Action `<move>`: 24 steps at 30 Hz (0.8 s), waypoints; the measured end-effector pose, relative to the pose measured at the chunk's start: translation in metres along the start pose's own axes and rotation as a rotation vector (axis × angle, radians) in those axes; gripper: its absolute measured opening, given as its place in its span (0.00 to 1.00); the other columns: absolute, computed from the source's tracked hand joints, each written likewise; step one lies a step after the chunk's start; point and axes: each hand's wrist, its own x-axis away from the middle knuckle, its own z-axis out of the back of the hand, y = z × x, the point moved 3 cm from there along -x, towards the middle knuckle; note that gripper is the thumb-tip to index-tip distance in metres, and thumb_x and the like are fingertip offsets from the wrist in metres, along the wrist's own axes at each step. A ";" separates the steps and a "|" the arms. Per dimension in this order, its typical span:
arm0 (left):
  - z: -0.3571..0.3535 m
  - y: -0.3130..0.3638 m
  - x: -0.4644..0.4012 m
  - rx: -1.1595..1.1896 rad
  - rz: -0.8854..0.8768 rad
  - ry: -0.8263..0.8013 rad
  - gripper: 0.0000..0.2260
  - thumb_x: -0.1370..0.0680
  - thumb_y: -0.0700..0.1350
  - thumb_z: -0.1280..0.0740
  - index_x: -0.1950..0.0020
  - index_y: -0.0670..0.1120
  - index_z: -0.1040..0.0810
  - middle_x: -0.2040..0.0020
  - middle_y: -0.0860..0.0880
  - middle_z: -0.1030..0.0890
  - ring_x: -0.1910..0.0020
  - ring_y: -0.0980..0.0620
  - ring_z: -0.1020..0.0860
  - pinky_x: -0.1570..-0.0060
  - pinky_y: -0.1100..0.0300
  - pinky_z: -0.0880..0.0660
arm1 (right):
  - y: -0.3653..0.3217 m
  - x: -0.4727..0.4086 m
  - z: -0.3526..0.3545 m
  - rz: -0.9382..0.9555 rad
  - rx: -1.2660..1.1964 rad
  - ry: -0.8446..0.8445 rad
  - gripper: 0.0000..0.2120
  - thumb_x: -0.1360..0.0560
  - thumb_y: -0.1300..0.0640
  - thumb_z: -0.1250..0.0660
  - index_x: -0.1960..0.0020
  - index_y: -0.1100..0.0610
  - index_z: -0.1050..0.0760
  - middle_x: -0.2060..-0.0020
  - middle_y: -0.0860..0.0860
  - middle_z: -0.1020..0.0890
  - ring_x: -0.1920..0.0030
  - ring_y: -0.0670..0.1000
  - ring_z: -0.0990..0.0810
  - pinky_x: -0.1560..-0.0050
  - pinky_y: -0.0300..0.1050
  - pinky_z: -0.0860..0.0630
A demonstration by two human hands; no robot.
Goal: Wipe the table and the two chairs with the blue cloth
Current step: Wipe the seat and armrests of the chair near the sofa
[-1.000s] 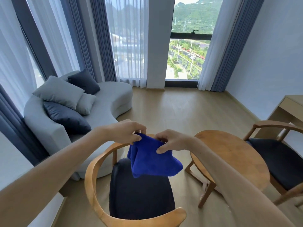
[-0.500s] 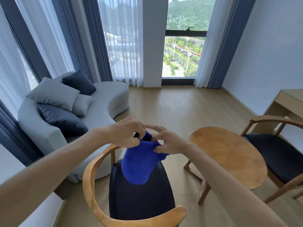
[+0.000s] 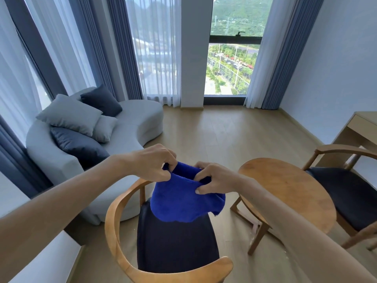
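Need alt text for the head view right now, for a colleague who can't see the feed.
Both hands, left hand and right hand, pinch a blue cloth in the air above a dark-seated wooden chair. A round wooden table and second chair stand to the right.

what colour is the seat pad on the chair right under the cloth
Very dark navy, almost black, on the near chair's seat pad, seen in the head view.
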 end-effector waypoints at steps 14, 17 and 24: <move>-0.008 -0.013 0.000 -0.021 -0.001 0.017 0.05 0.23 0.42 0.39 0.57 0.51 0.27 0.60 0.56 0.25 0.60 0.56 0.25 0.57 0.61 0.26 | 0.011 0.001 0.014 -0.063 0.211 0.118 0.03 0.30 0.64 0.38 0.58 0.58 0.31 0.64 0.46 0.26 0.65 0.46 0.28 0.64 0.38 0.31; -0.004 -0.015 0.001 -0.040 -0.010 0.059 0.04 0.21 0.44 0.39 0.54 0.49 0.27 0.61 0.57 0.25 0.62 0.57 0.26 0.59 0.66 0.31 | 0.019 0.001 0.017 -0.087 0.175 0.139 0.06 0.28 0.65 0.39 0.53 0.58 0.29 0.61 0.50 0.21 0.62 0.50 0.23 0.62 0.44 0.24; -0.012 -0.022 0.000 -0.139 0.260 0.224 0.18 0.26 0.58 0.33 0.43 0.48 0.29 0.61 0.55 0.24 0.63 0.56 0.26 0.63 0.65 0.33 | 0.014 0.000 0.023 -0.109 -0.030 0.242 0.18 0.25 0.68 0.41 0.38 0.53 0.33 0.56 0.49 0.18 0.58 0.44 0.21 0.59 0.33 0.23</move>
